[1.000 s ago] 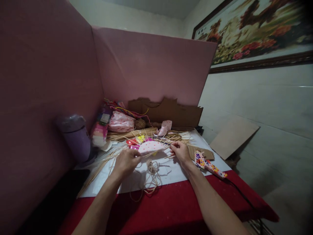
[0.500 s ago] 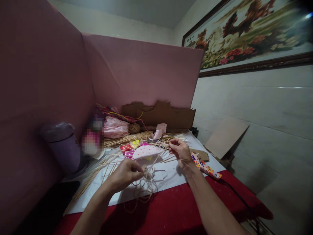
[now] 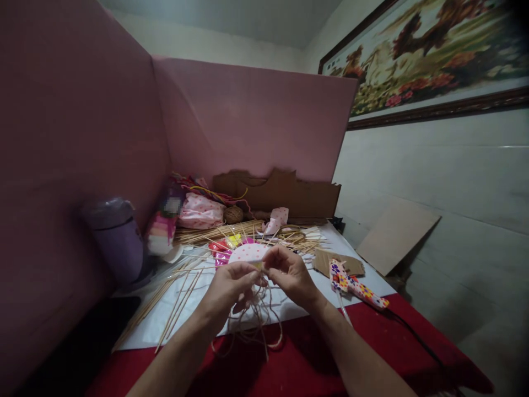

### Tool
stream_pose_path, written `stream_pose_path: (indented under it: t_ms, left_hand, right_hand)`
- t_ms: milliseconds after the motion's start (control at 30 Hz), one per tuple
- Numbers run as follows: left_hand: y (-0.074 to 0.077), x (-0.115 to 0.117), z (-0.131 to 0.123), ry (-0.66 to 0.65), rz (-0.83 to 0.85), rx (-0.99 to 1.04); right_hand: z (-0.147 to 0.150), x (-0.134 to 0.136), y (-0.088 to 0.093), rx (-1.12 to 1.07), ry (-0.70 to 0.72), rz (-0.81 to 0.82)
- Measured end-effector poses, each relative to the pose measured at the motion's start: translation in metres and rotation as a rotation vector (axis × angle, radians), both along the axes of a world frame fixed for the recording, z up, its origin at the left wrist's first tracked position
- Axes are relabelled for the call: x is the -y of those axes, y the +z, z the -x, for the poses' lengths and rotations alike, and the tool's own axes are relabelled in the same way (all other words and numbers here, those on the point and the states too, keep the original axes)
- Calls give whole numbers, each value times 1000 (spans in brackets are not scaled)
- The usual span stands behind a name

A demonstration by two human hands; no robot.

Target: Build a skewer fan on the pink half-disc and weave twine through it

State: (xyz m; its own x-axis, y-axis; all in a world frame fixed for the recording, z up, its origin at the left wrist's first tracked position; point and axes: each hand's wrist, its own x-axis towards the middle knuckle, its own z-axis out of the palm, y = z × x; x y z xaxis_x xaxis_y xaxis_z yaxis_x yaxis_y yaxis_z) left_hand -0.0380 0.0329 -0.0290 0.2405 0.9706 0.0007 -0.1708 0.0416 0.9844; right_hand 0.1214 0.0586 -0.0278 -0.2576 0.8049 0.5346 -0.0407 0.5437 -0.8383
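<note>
My left hand (image 3: 230, 288) is closed, with a loose tangle of beige twine (image 3: 259, 318) hanging from its fingers over the table's front edge. My right hand (image 3: 290, 274) has come close beside it, thumb and fingers pinched on a part of the twine. The exact strand between the fingertips is too small to make out. Just behind both hands stands a white half-round piece with pink dots (image 3: 247, 253), thin sticks fanning out from its curved edge. Its lower right part is hidden by my fingers.
A flower-patterned glue gun (image 3: 359, 286) lies at the right by a cardboard scrap (image 3: 320, 261). Thin wooden sticks (image 3: 181, 302) lie at the left, near a purple lidded bin (image 3: 119, 242). Behind are a twine ball (image 3: 233, 214), dotted fabric (image 3: 201, 210) and torn cardboard (image 3: 306, 194).
My right hand has moved left and down to meet my left hand at the twine. The twine tangle hangs slightly lower. The view has shifted a little to the left.
</note>
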Motion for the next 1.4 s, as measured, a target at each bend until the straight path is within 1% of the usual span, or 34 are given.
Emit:
stream_pose_path:
  t_ms: [100,200,300,367,433,533,600,700,800,867,933,1033,1233,1300,1400]
  left_hand:
    - [-4,0,-3,23,69,98]
    - [-7,-3,-2,-9,105,141]
    - [-10,-4,-2,-29,125,168]
    - [-10,-4,-3,-11,131,149]
    - [-8,-2,-5,24,110,83]
    - [-3,1,-6,108,21,-17]
    - [0,1,-5,127,-20,-21]
    - [2,0,0,77,0,66]
    - [2,-2,4,-41,89,183]
    - [1,-3,5,-103,129,227]
    - [0,-3,6,-137,146,229]
    - [0,-2,6,-176,166,174]
    - [0,3,2,-191,151,96]
    - [-1,2,0,-170,129,149]
    - [-2,1,-4,-73,113,300]
  right_hand:
    - [1,1,-1,7,-20,-69]
    - [2,1,-3,-11,12,-64]
    - [4,0,-6,-8,-10,-96]
    - [5,-2,-8,10,-49,-133]
    - [5,-3,-9,23,-75,-156]
    - [4,-5,-10,24,-94,-181]
    - [2,-6,-10,28,-132,-196]
    - [0,-8,-9,28,-174,-195]
    - [-1,-9,-8,5,-172,-212]
    - [0,-9,-7,-7,-172,-243]
    - [1,-8,-7,-17,-177,-271]
    - [2,-5,-6,-46,-187,-282]
    - [4,-3,-6,-76,-158,-284]
    - [4,-3,-7,-78,-148,-292]
    - [5,-2,-8,-83,-147,-303]
